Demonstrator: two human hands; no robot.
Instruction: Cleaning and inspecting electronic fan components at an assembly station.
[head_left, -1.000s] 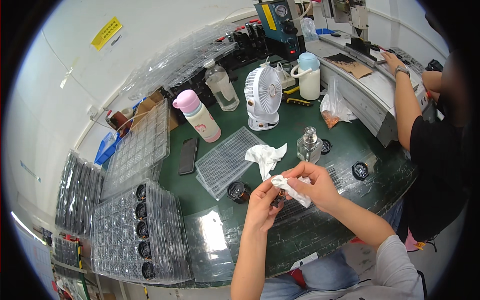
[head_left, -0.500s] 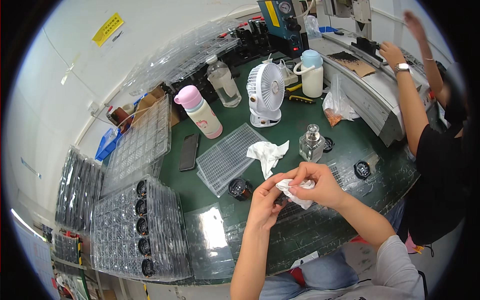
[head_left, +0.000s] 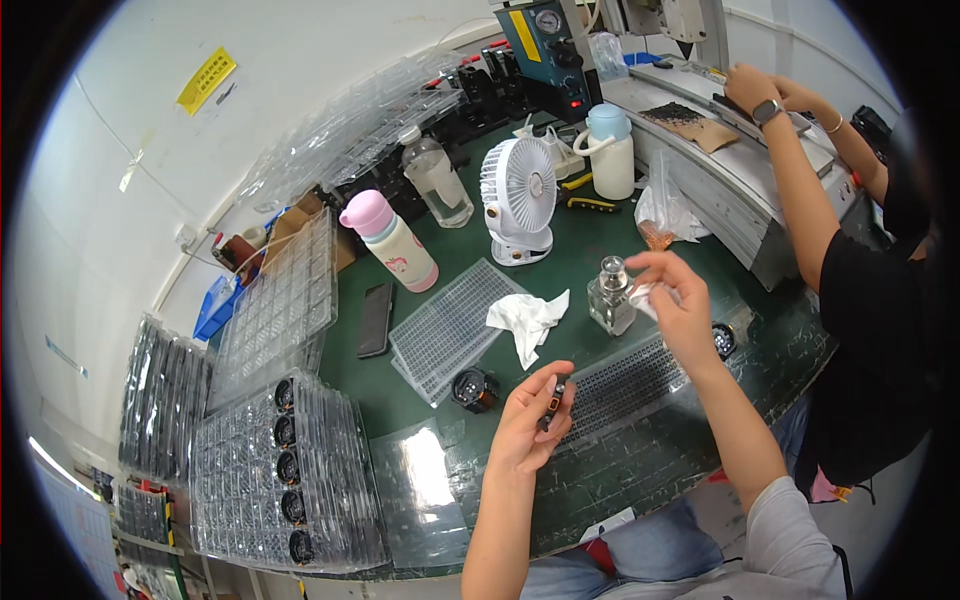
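Note:
My left hand [head_left: 528, 425] pinches a small black round part [head_left: 553, 402] with an orange mark, held edge-on above the bench. Away to its right, my right hand [head_left: 682, 312] has its fingers closed on a crumpled white wipe [head_left: 645, 298], beside the neck of a clear glass bottle [head_left: 611, 300] with a metal top. Another white wipe [head_left: 528, 325] lies crumpled on the bench. A similar black part [head_left: 474, 390] rests left of my left hand, and one more black part [head_left: 723, 340] sits right of my right wrist.
A perforated dark sheet [head_left: 625, 385] lies under my hands, and a gridded sheet [head_left: 445, 325] farther left. Stacked clear trays [head_left: 240, 480] hold several black parts. A phone [head_left: 376, 320], pink-capped bottle [head_left: 400, 250] and white fan [head_left: 520, 190] stand behind. A co-worker's hands [head_left: 765, 90] work at the right-hand machine.
My hands have come apart. The right hand has moved up and right with the wipe to the glass bottle; the left keeps the black part, now uncovered. The co-worker's hands have come together.

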